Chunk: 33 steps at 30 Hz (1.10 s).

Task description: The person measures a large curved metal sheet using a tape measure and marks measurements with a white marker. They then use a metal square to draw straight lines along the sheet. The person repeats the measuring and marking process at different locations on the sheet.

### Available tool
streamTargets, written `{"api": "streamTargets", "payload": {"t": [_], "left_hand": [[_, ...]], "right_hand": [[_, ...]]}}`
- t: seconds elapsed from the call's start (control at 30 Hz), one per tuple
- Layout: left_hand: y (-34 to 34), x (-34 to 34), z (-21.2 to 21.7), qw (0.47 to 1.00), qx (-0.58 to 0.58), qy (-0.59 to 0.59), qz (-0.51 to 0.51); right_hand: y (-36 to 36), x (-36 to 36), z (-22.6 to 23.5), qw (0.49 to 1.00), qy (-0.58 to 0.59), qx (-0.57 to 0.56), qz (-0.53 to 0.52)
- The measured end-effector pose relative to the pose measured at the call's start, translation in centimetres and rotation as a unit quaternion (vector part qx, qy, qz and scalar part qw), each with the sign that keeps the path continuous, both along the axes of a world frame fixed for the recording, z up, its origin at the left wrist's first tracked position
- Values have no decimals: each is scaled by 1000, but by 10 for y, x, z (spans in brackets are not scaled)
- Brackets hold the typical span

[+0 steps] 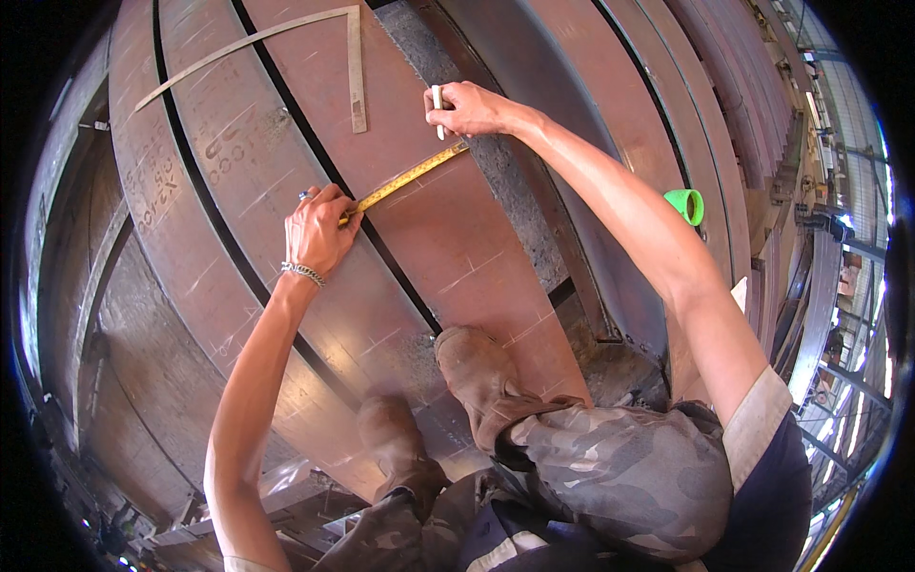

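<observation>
Left hand [319,229]: bare, fingers bent and clamped on one end of a measuring tape [412,180]; metal chain bracelet [303,274] at the wrist. Right hand [474,108]: well apart from the left, fingers closed on a short white stick [438,110], held near the tape's other end.

Measuring tape: narrow yellow strip with dark graduations, drawn straight, lying across a reddish-brown steel plate [448,234]. Clock directions below are from its middle, twelve at top: left hand at eight, right hand between one and two.

Steel plate: long, flat, smooth, with fine pale scribed lines and crosses; a straight dark gap divides it from the neighbouring plate [243,157] at nine.

Metal square [356,71]: thin L-shaped blade, dull grey-tan, flat at eleven.

Grey strip [519,205]: rough, mottled, along the plate's edge at three.

Green cup-like piece [683,205]: glossy, round-mouthed, farther out at three.

Boots: brown, scuffed, suede-like; one [474,367] at five, the other [396,434] at six.

Trousers [620,467]: camouflage cloth, creased, at five.
</observation>
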<state>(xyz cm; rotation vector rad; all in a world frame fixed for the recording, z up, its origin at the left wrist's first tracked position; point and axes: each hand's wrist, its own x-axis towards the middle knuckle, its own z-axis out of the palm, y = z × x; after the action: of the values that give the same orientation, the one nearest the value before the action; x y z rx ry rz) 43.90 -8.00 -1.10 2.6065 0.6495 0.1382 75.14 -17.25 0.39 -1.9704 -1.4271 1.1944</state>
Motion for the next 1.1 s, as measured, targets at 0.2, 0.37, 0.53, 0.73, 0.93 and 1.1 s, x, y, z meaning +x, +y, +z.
{"api": "streamTargets", "payload": {"t": [0.2, 0.37, 0.53, 0.73, 0.93, 1.1], "left_hand": [[1, 1, 1, 1000, -13, 5, 0], [0, 1, 3, 1000, -20, 17, 7], [0, 1, 3, 999, -23, 19, 11], [0, 0, 3, 1000, -20, 12, 8], [2, 1, 2, 1000, -22, 18, 7], [3, 1, 2, 1000, -22, 21, 5]], "right_hand": [[6, 9, -10, 995, 5, -91, 27], [9, 10, -13, 991, -13, -122, 55], [10, 9, -16, 989, -19, -135, 53], [10, 9, -20, 990, -28, -125, 56], [9, 8, -20, 991, -30, -115, 56], [10, 9, -20, 990, -28, -122, 73]]}}
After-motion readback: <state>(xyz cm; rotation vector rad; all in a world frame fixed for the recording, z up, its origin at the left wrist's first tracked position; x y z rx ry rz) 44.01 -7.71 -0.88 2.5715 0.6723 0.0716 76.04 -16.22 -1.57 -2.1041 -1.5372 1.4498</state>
